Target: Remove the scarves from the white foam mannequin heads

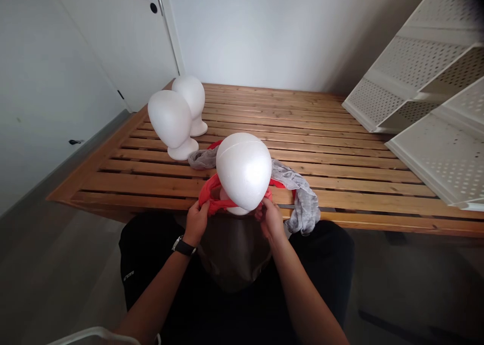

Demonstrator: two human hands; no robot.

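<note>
A white foam mannequin head point(244, 169) stands at the near edge of the slatted wooden table point(340, 158). A red scarf point(212, 193) is wrapped round its neck. My left hand point(196, 221) pinches the red scarf at the left of the neck; a black watch sits on that wrist. My right hand point(270, 219) grips the red cloth under the head's right side. A grey scarf point(302, 198) lies behind the head and hangs over the table's front edge at the right.
Two more white foam heads point(172, 120) point(191, 100) stand at the table's far left. A white perforated shelf unit point(427, 82) leans at the right. A white door point(128, 37) is at the back left.
</note>
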